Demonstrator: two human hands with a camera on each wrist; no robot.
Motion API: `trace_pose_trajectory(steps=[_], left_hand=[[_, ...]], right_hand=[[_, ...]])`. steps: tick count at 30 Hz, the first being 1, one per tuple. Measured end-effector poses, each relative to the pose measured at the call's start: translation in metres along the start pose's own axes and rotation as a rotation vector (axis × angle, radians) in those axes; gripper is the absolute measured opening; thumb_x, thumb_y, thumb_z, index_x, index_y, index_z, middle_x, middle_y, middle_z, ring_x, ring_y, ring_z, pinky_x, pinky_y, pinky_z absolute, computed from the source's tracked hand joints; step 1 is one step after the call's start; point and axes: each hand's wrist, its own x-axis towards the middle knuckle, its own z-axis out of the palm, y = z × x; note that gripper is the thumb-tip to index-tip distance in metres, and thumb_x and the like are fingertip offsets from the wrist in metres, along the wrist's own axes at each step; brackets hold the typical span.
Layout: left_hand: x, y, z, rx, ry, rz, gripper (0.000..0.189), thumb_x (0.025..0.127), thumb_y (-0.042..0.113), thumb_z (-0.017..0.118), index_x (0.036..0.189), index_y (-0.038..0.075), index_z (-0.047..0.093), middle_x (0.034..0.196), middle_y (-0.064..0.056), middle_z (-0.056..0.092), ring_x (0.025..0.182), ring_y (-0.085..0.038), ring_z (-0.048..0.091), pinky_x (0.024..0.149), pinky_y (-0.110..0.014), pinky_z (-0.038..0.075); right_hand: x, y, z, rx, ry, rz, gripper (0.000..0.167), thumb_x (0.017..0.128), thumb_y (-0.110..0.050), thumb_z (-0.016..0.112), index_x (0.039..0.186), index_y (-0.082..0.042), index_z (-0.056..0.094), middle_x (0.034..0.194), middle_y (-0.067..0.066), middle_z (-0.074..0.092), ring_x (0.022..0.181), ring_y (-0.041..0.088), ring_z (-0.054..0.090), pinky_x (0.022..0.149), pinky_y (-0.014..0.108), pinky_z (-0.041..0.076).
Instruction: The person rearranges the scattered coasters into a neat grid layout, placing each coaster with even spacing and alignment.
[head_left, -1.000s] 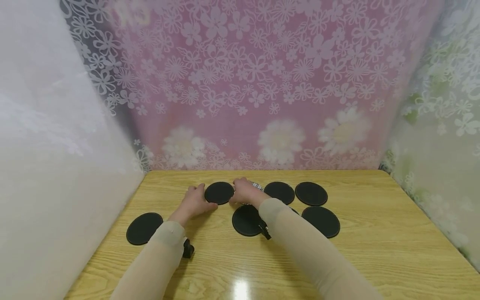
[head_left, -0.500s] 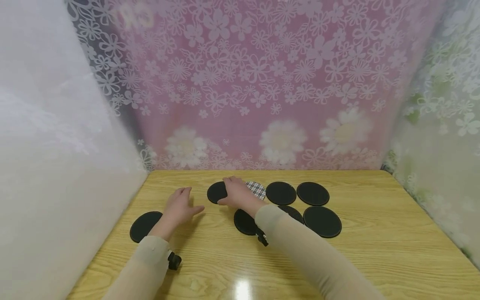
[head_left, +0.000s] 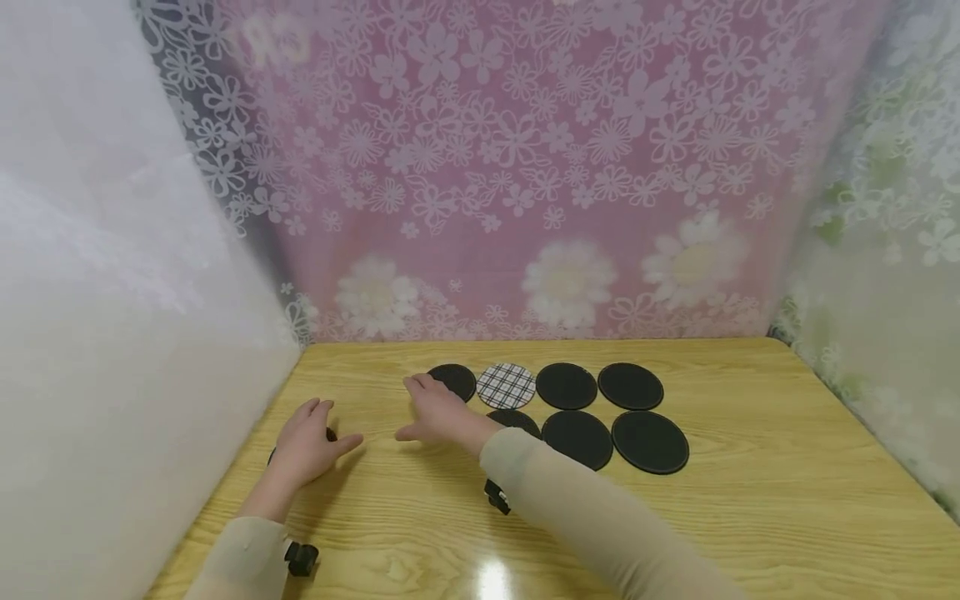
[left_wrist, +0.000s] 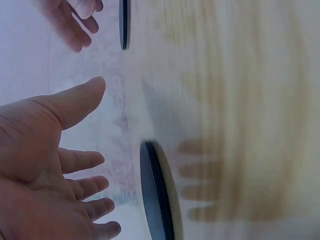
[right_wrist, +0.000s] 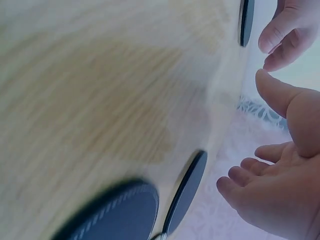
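My left hand (head_left: 306, 442) hovers over a round black coaster (left_wrist: 157, 195) at the table's left, covering most of it in the head view. Its fingers are spread and hold nothing. Toward the middle, my right hand (head_left: 438, 412) is also spread, with nothing in its grasp. The fingers overlap the left edge of a black coaster (head_left: 457, 382) at the back row's left end. Beside that coaster lies a white checked coaster (head_left: 506, 386). The left wrist view shows a gap between the fingertips and the coaster below them.
Two more black coasters, one at back centre (head_left: 566, 386) and one at back right (head_left: 631, 386), complete the back row. In front lie three black ones: left (head_left: 517, 422), middle (head_left: 577, 440) and right (head_left: 650, 442). A flowered cloth (head_left: 450, 167) rises behind the wooden table (head_left: 787, 467).
My left hand has moved away from the back-left coaster, leftward and nearer, to the lone left coaster. The right hand has shifted left, uncovering the checked coaster and the front row.
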Motion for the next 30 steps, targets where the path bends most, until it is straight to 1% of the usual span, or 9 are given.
trace_pose_trajectory(steps=[3, 6, 9, 14, 17, 21, 27, 30], left_hand=[[-0.008, -0.012, -0.002, -0.014, -0.009, -0.026, 0.095, 0.105, 0.045, 0.077, 0.164, -0.016, 0.032, 0.168, -0.046, 0.022, 0.152, -0.067, 0.024, 0.119, -0.079, 0.027], [-0.015, -0.021, -0.006, -0.041, -0.026, -0.041, 0.1, 0.105, 0.047, 0.076, 0.166, -0.015, 0.027, 0.169, -0.046, 0.019, 0.153, -0.069, 0.02, 0.119, -0.08, 0.026], [-0.019, -0.027, -0.012, -0.058, -0.035, -0.043, 0.103, 0.104, 0.048, 0.077, 0.167, -0.015, 0.025, 0.168, -0.047, 0.02, 0.152, -0.069, 0.022, 0.118, -0.08, 0.029], [-0.025, -0.038, -0.019, -0.039, -0.036, -0.057, 0.105, 0.101, 0.048, 0.081, 0.163, -0.019, 0.028, 0.16, -0.051, 0.028, 0.146, -0.069, 0.032, 0.113, -0.078, 0.037], [-0.029, -0.045, -0.022, -0.036, -0.04, -0.067, 0.107, 0.1, 0.048, 0.082, 0.162, -0.021, 0.028, 0.157, -0.052, 0.029, 0.144, -0.07, 0.034, 0.113, -0.077, 0.038], [-0.03, -0.051, -0.024, -0.029, -0.052, -0.068, 0.111, 0.098, 0.049, 0.084, 0.16, -0.023, 0.028, 0.157, -0.052, 0.03, 0.142, -0.071, 0.034, 0.113, -0.077, 0.038], [-0.032, -0.061, -0.027, 0.006, -0.068, -0.084, 0.114, 0.089, 0.05, 0.092, 0.154, -0.025, 0.037, 0.15, -0.053, 0.037, 0.136, -0.073, 0.04, 0.109, -0.076, 0.041], [-0.032, -0.066, -0.027, 0.037, -0.075, -0.085, 0.113, 0.086, 0.05, 0.093, 0.15, -0.026, 0.041, 0.146, -0.053, 0.042, 0.131, -0.074, 0.042, 0.107, -0.076, 0.042]], right_hand=[[0.0, -0.008, 0.006, -0.014, -0.02, -0.019, 0.093, 0.104, -0.044, 0.08, 0.173, -0.006, 0.031, 0.176, 0.015, 0.034, 0.161, 0.032, 0.036, 0.127, 0.045, 0.037], [0.001, -0.014, 0.011, -0.013, -0.034, -0.019, 0.094, 0.104, -0.045, 0.08, 0.174, -0.008, 0.03, 0.177, 0.014, 0.033, 0.162, 0.031, 0.035, 0.127, 0.045, 0.036], [0.001, -0.019, 0.015, -0.01, -0.035, -0.021, 0.094, 0.103, -0.044, 0.081, 0.174, -0.007, 0.031, 0.177, 0.014, 0.034, 0.162, 0.03, 0.035, 0.128, 0.044, 0.035], [0.003, -0.025, 0.023, -0.017, -0.048, -0.037, 0.095, 0.102, -0.045, 0.082, 0.173, -0.006, 0.032, 0.176, 0.013, 0.035, 0.162, 0.028, 0.036, 0.127, 0.04, 0.036], [0.006, -0.03, 0.028, -0.021, -0.058, -0.041, 0.096, 0.102, -0.046, 0.082, 0.173, -0.007, 0.032, 0.176, 0.013, 0.035, 0.162, 0.027, 0.036, 0.127, 0.039, 0.036], [0.01, -0.035, 0.032, -0.053, -0.057, -0.043, 0.096, 0.101, -0.05, 0.081, 0.173, -0.008, 0.034, 0.175, 0.013, 0.038, 0.161, 0.026, 0.038, 0.127, 0.038, 0.036], [0.016, -0.046, 0.044, -0.111, -0.053, -0.051, 0.091, 0.101, -0.056, 0.078, 0.17, -0.009, 0.041, 0.169, 0.01, 0.045, 0.156, 0.027, 0.044, 0.123, 0.036, 0.04], [0.019, -0.051, 0.052, -0.151, -0.053, -0.043, 0.089, 0.101, -0.06, 0.077, 0.168, -0.011, 0.046, 0.164, 0.007, 0.05, 0.151, 0.026, 0.047, 0.12, 0.035, 0.042]])
